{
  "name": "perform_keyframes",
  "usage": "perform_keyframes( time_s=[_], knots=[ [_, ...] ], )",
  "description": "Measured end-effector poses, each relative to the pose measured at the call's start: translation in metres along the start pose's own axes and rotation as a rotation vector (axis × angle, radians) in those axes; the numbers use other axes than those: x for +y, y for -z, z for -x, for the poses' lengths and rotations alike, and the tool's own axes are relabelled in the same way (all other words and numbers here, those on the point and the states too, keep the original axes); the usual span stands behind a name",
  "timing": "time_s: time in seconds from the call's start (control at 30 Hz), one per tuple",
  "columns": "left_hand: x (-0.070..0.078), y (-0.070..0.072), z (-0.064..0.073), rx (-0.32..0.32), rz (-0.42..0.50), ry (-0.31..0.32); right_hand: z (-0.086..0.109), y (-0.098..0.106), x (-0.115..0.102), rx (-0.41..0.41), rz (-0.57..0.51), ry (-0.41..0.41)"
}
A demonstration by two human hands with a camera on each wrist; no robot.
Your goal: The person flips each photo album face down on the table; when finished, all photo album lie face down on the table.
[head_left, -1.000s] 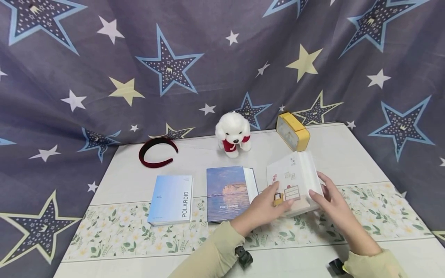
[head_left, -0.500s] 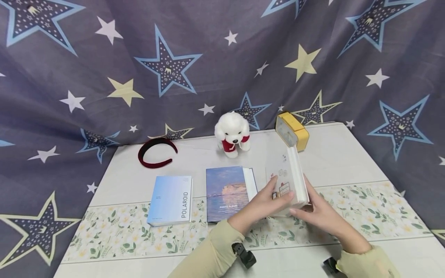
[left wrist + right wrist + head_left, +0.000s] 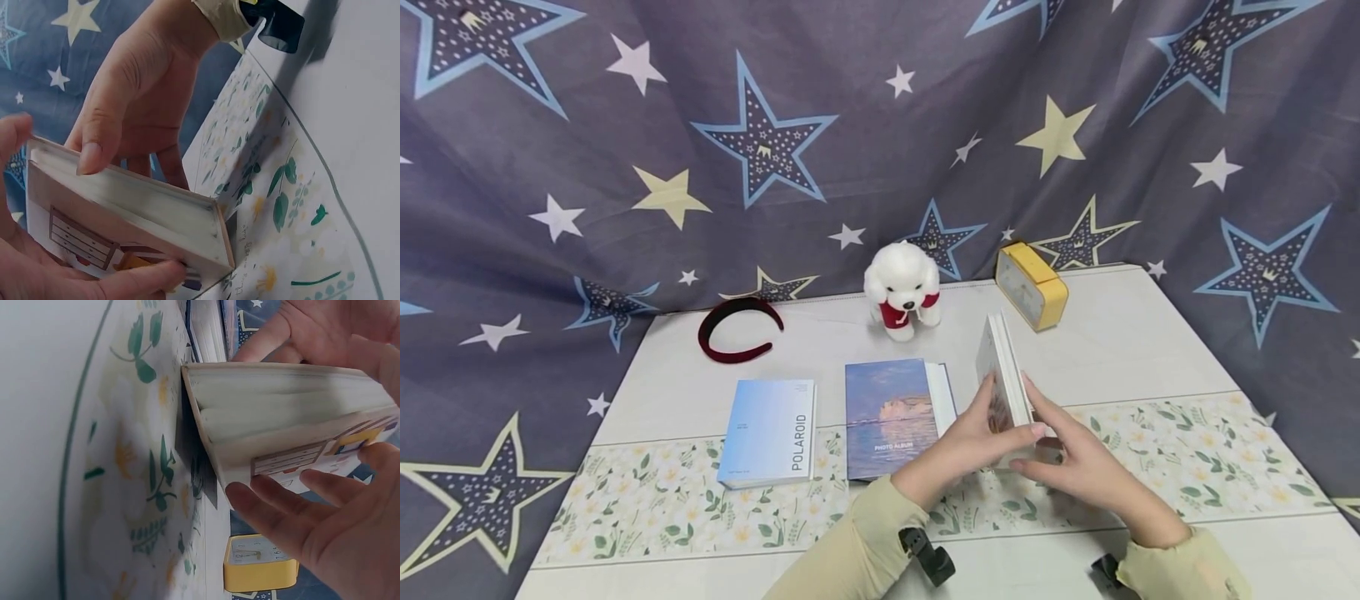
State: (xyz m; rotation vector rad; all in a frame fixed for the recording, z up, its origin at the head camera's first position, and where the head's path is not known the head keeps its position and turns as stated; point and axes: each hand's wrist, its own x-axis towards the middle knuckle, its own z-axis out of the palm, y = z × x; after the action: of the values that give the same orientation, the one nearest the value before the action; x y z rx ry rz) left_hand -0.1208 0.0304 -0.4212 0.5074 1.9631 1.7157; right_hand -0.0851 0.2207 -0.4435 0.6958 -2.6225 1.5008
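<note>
Both hands hold a thick white photo album [image 3: 1012, 375] with furniture drawings on its cover, standing nearly on edge on the table's right half. My left hand [image 3: 966, 437] lies along its left cover, thumb reaching over the near edge. On the other side, my right hand [image 3: 1078, 468] has fingers against the right cover and the thumb low at the near edge. In the right wrist view the pages' edges [image 3: 269, 400] face the camera, and several fingers [image 3: 275, 515] of the right hand touch the drawn cover. The album's bottom edge is close to the floral cloth.
A blue sea-picture photo album [image 3: 887, 417] lies just left of my hands, with a pale blue POLAROID album [image 3: 767, 429] farther left. Behind stand a dark red headband [image 3: 715, 333], a white toy dog [image 3: 904, 279] and a yellow clock [image 3: 1037, 287]. A starry curtain [image 3: 880, 125] hangs behind the table.
The held album has turned from a slanted, cover-up position to nearly upright, its page edge swinging left. My right hand has moved left with it; the left hand stays about the same.
</note>
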Motion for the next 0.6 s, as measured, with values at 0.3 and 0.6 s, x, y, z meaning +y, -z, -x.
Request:
perform_keyframes(
  time_s=[0.3,0.6],
  knots=[
    [0.000,0.000,0.004,0.016,0.156,-0.106,0.002,0.004,0.006,-0.021,0.027,-0.037],
    [0.000,0.003,0.009,0.031,0.222,-0.227,0.006,0.008,0.022,-0.028,0.020,-0.096]
  ],
)
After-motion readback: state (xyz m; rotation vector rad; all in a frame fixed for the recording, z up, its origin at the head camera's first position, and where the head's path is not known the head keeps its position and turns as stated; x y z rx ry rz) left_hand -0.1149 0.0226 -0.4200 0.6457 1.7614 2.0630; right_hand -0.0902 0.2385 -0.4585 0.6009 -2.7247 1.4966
